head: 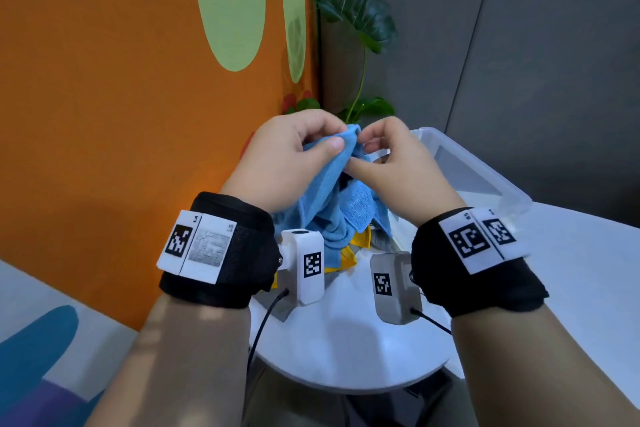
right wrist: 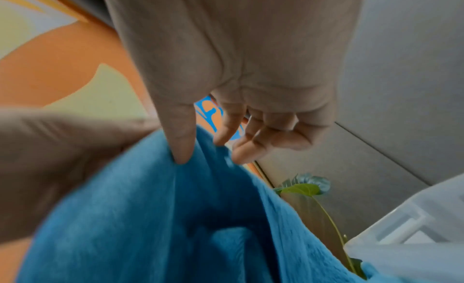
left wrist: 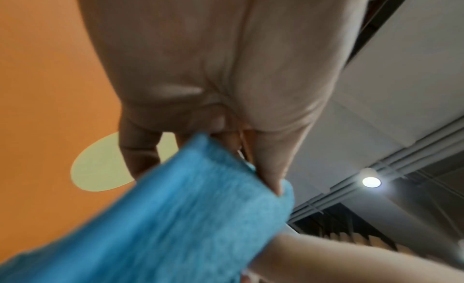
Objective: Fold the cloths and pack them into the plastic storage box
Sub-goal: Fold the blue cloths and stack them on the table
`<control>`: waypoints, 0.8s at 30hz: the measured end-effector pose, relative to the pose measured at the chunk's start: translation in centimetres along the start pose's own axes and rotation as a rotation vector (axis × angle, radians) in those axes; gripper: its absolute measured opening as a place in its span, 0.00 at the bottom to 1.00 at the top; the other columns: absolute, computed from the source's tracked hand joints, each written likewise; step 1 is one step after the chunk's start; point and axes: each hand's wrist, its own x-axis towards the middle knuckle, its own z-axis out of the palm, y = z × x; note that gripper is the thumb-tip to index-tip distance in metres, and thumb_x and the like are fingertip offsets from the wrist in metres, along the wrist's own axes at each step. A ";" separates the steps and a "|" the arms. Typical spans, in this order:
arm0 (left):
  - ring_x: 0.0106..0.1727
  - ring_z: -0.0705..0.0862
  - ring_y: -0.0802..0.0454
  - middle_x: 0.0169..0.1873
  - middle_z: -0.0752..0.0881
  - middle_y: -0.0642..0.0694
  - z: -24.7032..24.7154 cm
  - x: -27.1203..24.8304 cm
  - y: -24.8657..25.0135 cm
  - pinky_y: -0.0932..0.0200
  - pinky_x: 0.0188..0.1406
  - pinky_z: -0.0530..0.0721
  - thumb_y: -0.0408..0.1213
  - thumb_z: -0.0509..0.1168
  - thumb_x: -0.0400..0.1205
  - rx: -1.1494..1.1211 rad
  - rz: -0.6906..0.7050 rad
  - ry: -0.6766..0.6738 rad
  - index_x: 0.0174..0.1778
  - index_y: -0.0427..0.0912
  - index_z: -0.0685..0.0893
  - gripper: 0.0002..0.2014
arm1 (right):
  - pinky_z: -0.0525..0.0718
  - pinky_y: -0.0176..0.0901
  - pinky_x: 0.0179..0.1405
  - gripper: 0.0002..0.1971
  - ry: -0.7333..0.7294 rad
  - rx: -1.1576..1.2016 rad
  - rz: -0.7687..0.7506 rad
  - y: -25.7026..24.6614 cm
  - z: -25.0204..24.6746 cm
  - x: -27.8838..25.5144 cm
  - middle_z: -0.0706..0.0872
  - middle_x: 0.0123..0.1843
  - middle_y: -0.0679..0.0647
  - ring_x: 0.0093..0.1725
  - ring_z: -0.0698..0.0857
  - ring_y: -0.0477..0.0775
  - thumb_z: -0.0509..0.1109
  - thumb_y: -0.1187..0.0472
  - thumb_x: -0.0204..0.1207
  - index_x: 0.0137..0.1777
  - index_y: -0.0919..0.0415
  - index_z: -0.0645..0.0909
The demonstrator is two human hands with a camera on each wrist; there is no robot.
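Nearest the viewer, the white counter (head: 346, 350) is seen, with a yellow cloth (head: 349, 253) lying on it below the hands, partly hidden. Above it, a blue cloth (head: 332, 198) is held up in the air, its long axis hanging roughly straight down from a bunched top edge, and its lower end is draped onto the pile.

The top edge is pinched by both hands, which sit close together at the same height. The left hand (head: 294, 156) is clamped on the cloth, thumb pressed against the fabric from the front with fingers curled behind. The right hand (head: 384, 156) is closed on the same edge just beside it, held between thumb and forefinger; in the right wrist view its other fingers (right wrist: 248, 148) are loosely curled and free.

The coming move is judged to be a spreading of the hands sideways along that edge, so the cloth may be opened flat.

Beyond, to the right of the hands, the plastic storage box (head: 485, 163) stands open, nearer the right hand.
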 end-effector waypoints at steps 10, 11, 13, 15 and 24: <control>0.45 0.80 0.67 0.38 0.83 0.66 -3.1 0.7 0.4 0.65 0.46 0.75 0.35 0.62 0.82 0.117 0.129 0.279 0.41 0.61 0.81 0.12 | 0.71 0.34 0.29 0.05 0.171 -0.319 0.069 1.7 -1.5 0.5 0.82 0.39 0.41 0.40 0.80 0.49 0.63 0.61 0.77 0.45 0.49 0.78; 0.46 0.80 0.65 0.38 0.83 0.65 -3.6 0.8 0.0 0.63 0.47 0.75 0.35 0.62 0.82 0.151 0.094 0.341 0.40 0.61 0.80 0.12 | 0.71 0.34 0.29 0.06 0.172 -0.317 0.074 1.8 -1.7 0.5 0.81 0.38 0.40 0.41 0.80 0.49 0.63 0.61 0.77 0.45 0.48 0.78; 0.48 0.80 0.60 0.40 0.83 0.62 -4.5 0.9 -1.2 0.58 0.47 0.76 0.35 0.62 0.82 0.224 0.015 0.448 0.42 0.58 0.81 0.10 | 0.72 0.38 0.31 0.09 0.182 -0.318 0.075 1.9 -2.1 0.5 0.80 0.38 0.38 0.41 0.79 0.48 0.63 0.62 0.77 0.46 0.47 0.81; 0.50 0.80 0.54 0.45 0.84 0.56 -5.4 0.9 -2.3 0.56 0.49 0.77 0.36 0.61 0.82 0.304 -0.042 0.536 0.45 0.54 0.82 0.08 | 0.75 0.40 0.36 0.11 0.200 -0.329 0.077 1.8 -2.7 0.5 0.82 0.39 0.40 0.42 0.80 0.49 0.63 0.64 0.77 0.47 0.47 0.83; 0.52 0.81 0.43 0.50 0.85 0.43 -8.4 0.6 -3.4 0.52 0.50 0.76 0.34 0.54 0.83 0.415 -0.136 0.761 0.51 0.48 0.82 0.11 | 0.76 0.36 0.44 0.18 0.407 -0.168 0.079 0.2 -6.2 0.4 0.87 0.44 0.45 0.46 0.83 0.48 0.61 0.67 0.73 0.50 0.48 0.88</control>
